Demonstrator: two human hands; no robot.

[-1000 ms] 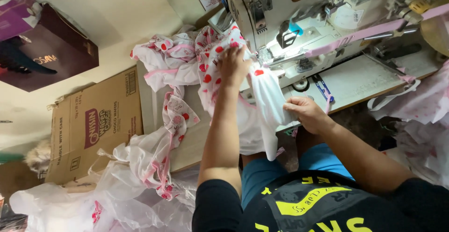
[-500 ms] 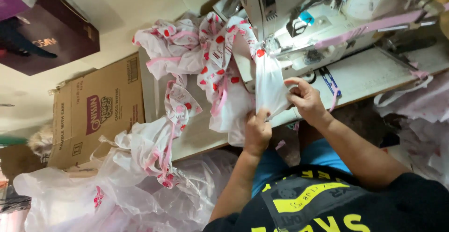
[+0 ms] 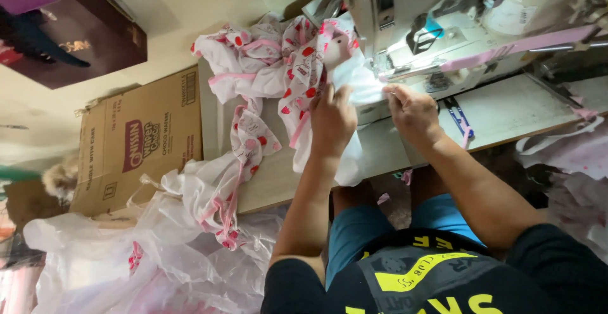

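Both my hands hold a piece of white fabric (image 3: 354, 80) at the front of a white sewing machine (image 3: 443, 16). My left hand (image 3: 332, 118) grips the fabric's left side, next to a bunch of white cloth with red spots and pink trim (image 3: 278, 67). My right hand (image 3: 411, 108) pinches the fabric's right edge close to the machine's needle area (image 3: 386, 70). The white piece hangs over the front edge of the sewing table (image 3: 506, 111).
A chain of spotted cloth pieces (image 3: 234, 181) trails off the table's left side onto clear plastic bags (image 3: 126, 257). A brown cardboard box (image 3: 139, 143) stands left of the table. Blue-handled snips (image 3: 459, 121) lie on the table, with more fabric (image 3: 570, 156) at right.
My left hand has come back up from the table's front edge to the fabric. Both hands have lifted the white piece toward the needle area.
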